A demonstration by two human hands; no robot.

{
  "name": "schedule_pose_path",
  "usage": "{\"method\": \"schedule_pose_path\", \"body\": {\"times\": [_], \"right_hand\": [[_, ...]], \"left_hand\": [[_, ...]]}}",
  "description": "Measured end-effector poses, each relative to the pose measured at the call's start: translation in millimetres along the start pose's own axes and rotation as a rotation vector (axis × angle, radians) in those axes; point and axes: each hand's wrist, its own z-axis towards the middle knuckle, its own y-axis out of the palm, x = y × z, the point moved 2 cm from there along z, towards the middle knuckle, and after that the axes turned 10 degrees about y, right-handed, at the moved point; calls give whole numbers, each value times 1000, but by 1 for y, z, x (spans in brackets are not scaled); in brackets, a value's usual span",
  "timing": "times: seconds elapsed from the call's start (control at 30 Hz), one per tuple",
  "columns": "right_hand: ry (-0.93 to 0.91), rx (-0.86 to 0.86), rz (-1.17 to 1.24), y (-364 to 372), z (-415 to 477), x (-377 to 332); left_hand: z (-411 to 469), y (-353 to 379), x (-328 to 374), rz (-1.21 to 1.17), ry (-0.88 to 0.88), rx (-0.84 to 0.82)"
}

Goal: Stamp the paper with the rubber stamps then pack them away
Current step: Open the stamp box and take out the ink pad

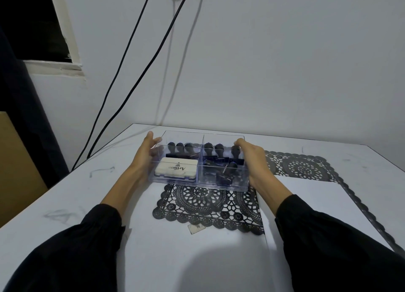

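A clear plastic organiser box (192, 136) with four compartments sits at the middle of the table, over a black lace mat (206, 206). Several dark rubber stamps (215, 150) with round knobs stand or lie in three compartments. A white ink pad case (175, 168) fills the near-left one. My left hand (146, 153) holds the box's left side. My right hand (252, 158) holds its right side, thumb over the far rim. A white sheet of paper (311, 204) lies to the right, partly on the mat.
The white table (87, 193) carries pen scribbles and a small scrap (196, 228) near the mat's front edge. Two black cables (122, 77) hang down the wall behind the far-left corner. A brown board (15, 166) leans at the left.
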Motion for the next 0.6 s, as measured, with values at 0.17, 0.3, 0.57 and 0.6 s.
{"method": "schedule_pose_path", "body": {"times": [0.17,0.3,0.57,0.6], "right_hand": [[19,-39,-64,2,-2,4],[-18,-89,-118,2,-5,3],[16,-60,-53,2,-20,9],[21,-64,-44,1,-25,11]], "left_hand": [[0,-1,0,-3,-13,-8],[1,-1,-2,-29,-38,-28],[-18,-5,4,-28,-45,-23],[-24,-5,5,-40,-44,-15]]}}
